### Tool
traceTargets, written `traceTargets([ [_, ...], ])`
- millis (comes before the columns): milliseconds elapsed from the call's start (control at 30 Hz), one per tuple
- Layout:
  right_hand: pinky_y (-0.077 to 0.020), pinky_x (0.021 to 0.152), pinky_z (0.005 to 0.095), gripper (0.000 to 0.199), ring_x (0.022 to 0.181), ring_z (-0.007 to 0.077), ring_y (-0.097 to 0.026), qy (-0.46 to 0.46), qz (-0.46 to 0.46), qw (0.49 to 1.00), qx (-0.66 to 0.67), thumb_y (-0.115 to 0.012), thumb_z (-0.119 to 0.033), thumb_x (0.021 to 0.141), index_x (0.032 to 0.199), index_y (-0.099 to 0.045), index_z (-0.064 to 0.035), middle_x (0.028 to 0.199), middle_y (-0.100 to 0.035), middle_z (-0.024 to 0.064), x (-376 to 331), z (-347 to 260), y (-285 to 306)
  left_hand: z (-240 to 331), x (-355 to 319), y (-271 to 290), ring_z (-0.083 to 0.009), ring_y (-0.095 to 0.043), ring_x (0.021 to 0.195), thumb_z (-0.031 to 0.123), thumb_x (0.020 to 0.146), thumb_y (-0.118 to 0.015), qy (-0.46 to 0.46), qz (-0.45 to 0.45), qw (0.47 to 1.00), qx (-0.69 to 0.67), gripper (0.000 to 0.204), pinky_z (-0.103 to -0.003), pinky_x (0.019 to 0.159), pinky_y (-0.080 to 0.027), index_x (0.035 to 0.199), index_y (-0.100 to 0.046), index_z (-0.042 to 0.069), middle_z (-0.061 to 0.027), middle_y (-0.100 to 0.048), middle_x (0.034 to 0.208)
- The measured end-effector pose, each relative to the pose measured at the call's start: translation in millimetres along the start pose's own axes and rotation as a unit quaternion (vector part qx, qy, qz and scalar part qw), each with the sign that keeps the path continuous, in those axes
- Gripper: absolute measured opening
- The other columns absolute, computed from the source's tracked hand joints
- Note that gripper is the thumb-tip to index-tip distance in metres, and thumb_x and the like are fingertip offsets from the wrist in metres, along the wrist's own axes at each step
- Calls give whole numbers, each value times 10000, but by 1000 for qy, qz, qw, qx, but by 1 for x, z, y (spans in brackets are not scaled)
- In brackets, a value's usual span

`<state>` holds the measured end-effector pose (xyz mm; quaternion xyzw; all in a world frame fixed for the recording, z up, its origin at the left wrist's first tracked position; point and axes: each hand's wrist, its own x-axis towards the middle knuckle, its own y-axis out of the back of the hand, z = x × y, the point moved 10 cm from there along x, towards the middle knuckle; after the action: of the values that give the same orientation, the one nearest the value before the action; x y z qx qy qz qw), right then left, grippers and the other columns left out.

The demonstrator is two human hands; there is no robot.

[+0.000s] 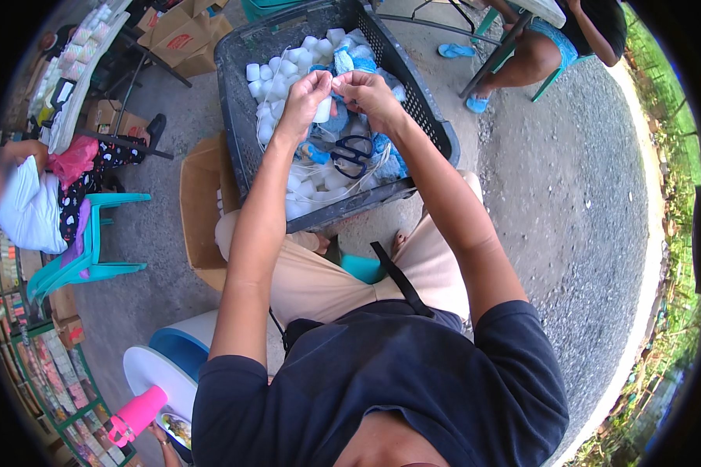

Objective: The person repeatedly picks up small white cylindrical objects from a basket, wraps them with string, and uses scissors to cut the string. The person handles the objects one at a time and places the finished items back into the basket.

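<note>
In the head view, a white cylinder (322, 111) hangs just below the meeting fingertips, long axis running roughly toward the wearer; the left hand (308, 97) is nearer, its fingers curled closed and apparently holding it; the right hand (366, 97) has its fingers pinched closed, anything between the tips too small to tell; beneath, a dark crate (232, 101) contains white pieces (288, 66), blue bundles (397, 165) and dark-handled scissors (352, 156); a cardboard box (201, 247) stands beside it, left.
</note>
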<state>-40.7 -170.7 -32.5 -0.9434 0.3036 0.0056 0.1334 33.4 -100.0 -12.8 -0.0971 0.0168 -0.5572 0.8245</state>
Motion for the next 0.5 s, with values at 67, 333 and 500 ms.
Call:
traceTargets([
  [67,-416,621,252,136,686,83,-534,40,-31,999,-16,-662,-151,882,887,-639,-17,767,-619,7,2,-5,-7,-1,2,1,-84,-555,587,243,977,-518,7,26,1000,-15,201,-213,532,-440,929,-576,56,-16,-596,784],
  [333,-404,598,256,198,646,93,-525,140,-57,976,-155,-564,-203,906,826,-605,-27,695,-597,23,-3,-26,-30,-5,1,7,-127,-569,624,196,972,-489,27,32,995,-95,138,-265,591,-459,964,-542,69,-36,-587,806],
  [500,-405,554,259,178,611,91,-523,152,-22,979,-131,-572,-172,875,811,-596,-8,654,-579,23,1,-30,-22,-3,2,7,-122,-576,723,190,970,-495,6,62,987,-145,175,-257,657,-464,1051,-556,46,-32,-595,907],
])
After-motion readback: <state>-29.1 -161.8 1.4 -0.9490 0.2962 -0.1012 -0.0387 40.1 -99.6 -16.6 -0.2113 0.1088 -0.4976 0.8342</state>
